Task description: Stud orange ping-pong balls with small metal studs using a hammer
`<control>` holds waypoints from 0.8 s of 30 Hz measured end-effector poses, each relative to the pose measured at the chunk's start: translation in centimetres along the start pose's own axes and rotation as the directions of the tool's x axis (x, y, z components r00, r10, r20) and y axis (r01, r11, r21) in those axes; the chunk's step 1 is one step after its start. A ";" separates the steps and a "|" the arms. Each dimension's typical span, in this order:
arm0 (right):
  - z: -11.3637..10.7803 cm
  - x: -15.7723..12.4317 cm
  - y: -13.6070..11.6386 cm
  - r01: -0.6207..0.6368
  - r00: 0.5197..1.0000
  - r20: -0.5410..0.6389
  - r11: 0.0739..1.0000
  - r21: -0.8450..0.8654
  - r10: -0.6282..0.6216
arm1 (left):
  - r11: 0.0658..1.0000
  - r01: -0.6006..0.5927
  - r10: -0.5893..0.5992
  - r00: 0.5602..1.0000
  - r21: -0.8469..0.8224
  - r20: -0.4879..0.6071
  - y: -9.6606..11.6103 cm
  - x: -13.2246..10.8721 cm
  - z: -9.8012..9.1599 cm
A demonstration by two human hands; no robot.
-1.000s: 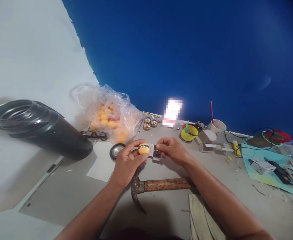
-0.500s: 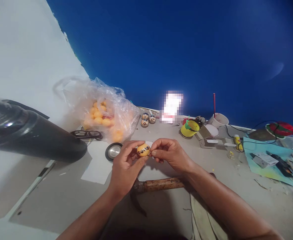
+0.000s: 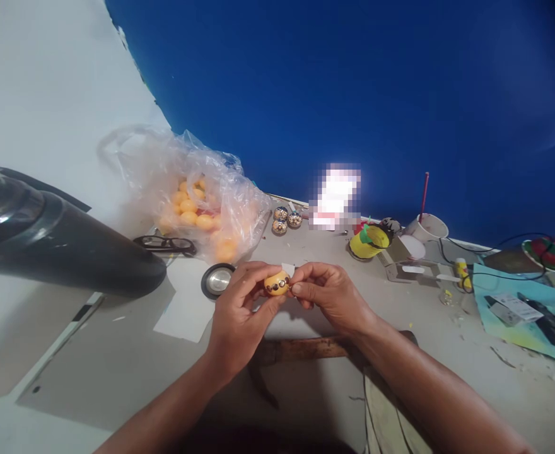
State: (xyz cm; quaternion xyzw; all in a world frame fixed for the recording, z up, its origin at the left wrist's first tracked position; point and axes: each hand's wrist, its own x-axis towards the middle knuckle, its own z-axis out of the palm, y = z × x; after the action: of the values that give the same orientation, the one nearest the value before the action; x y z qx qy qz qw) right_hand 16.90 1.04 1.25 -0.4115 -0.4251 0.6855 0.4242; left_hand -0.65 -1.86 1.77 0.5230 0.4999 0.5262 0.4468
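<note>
My left hand [image 3: 242, 315] holds a small yellow-orange ball [image 3: 274, 288] between thumb and fingers. A row of shiny, dark-looking metal studs runs across the ball's near face. At the ball's right side, the thumb and forefinger of my right hand [image 3: 327, 293] are pinched together; whatever is between them is too small to name. Beneath both wrists lies a hammer [image 3: 301, 349] with a wooden handle. Just left of my left hand sits a round metal dish with a black rim [image 3: 206, 289]. Behind the hands, several balls covered in shiny studs [image 3: 280, 226] rest together.
A clear plastic bag [image 3: 239, 189] of yellow balls and eyeglasses [image 3: 168, 244] are at left, near a large dark cylinder [image 3: 93, 246]. A yellow cup [image 3: 368, 244], a white cup [image 3: 429, 228], an opened box [image 3: 400, 268] and a blue sheet with tools [image 3: 490, 293] lie right. A pale cloth [image 3: 381, 410] is in front.
The view has shifted slightly, so most things sit a little farther right. The ball is turned a bit in my left hand, and my right fingers stay pinched beside it.
</note>
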 end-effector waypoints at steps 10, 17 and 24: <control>0.2 0.0 -0.1 -0.004 1.000 -0.023 1.000 -0.025 0.003 | 0.999 -0.020 0.020 1.000 0.032 -0.007 -0.3 0.0 0.0; 0.5 -0.1 -0.6 -0.017 0.999 -0.050 0.999 -0.035 0.015 | 0.989 -0.109 0.108 0.994 0.097 0.016 -1.0 0.0 -0.1; 1.0 -0.4 -1.3 -0.009 0.998 -0.063 0.995 -0.095 0.003 | 0.990 -0.110 0.110 0.994 0.083 0.012 -0.7 -0.2 -0.1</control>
State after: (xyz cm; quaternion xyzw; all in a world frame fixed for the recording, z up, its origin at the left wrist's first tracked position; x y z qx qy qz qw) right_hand 16.40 0.83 2.80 -0.4540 -0.4423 0.6526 0.4152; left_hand -0.78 -1.94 1.06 0.5699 0.4904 0.5268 0.3966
